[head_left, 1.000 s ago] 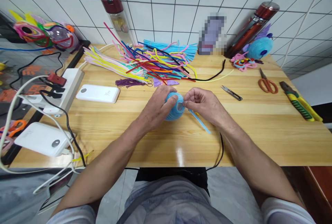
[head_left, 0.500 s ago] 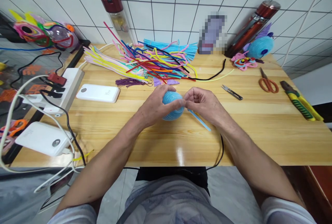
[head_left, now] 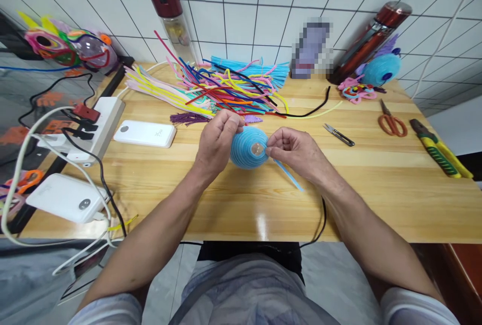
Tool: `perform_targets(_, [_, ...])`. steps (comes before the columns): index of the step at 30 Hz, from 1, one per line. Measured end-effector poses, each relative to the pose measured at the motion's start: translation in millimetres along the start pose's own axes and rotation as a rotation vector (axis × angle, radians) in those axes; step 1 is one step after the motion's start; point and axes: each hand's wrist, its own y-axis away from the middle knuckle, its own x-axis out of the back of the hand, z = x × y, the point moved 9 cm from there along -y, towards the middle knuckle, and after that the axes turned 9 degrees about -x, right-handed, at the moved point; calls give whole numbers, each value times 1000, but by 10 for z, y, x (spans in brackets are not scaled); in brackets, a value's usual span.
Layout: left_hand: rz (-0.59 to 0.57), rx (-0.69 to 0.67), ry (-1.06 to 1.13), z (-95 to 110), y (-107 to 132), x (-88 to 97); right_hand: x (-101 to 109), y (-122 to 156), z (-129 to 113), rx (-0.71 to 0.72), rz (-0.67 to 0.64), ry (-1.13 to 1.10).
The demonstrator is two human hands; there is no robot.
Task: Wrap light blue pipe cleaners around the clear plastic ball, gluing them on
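Note:
Between my hands is a ball wound in rings of light-blue pipe cleaner (head_left: 244,158), with a bare, pale round spot facing up. My left hand (head_left: 217,139) is closed at the ball's upper left edge, its thumb and fingers bent against it; the exact contact is partly hidden. On the other side, my right hand (head_left: 293,148) pinches the blue pipe cleaner close to the ball. The loose tail of that pipe cleaner (head_left: 289,176) slants down below the right fingers.
Loose coloured pipe cleaners (head_left: 226,89) lie behind my hands, with a purple tassel (head_left: 188,118) beside them. Thread snips (head_left: 339,135), scissors (head_left: 392,123) and pliers (head_left: 439,149) are to the right. A white power bank (head_left: 145,134) and a power strip (head_left: 100,126) stand left.
My left thumb has come off the front of the ball, and that hand has shifted to its upper left. The ball has turned, showing its bare spot. My right hand keeps its pinch.

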Motion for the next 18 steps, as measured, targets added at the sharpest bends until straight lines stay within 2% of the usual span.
perform_targets(5, [87, 37, 19, -83, -20, 48, 15, -4, 5, 10, 20, 25])
perform_targets(10, [60, -62, 73, -90, -53, 21, 35, -12, 14, 26, 31, 44])
perform_targets(13, [7, -90, 87, -110, -72, -9, 49, -24, 21, 32, 34, 50])
perform_targets(18, [-214, -183, -103, 42, -55, -112, 48, -41, 31, 39, 16, 35])
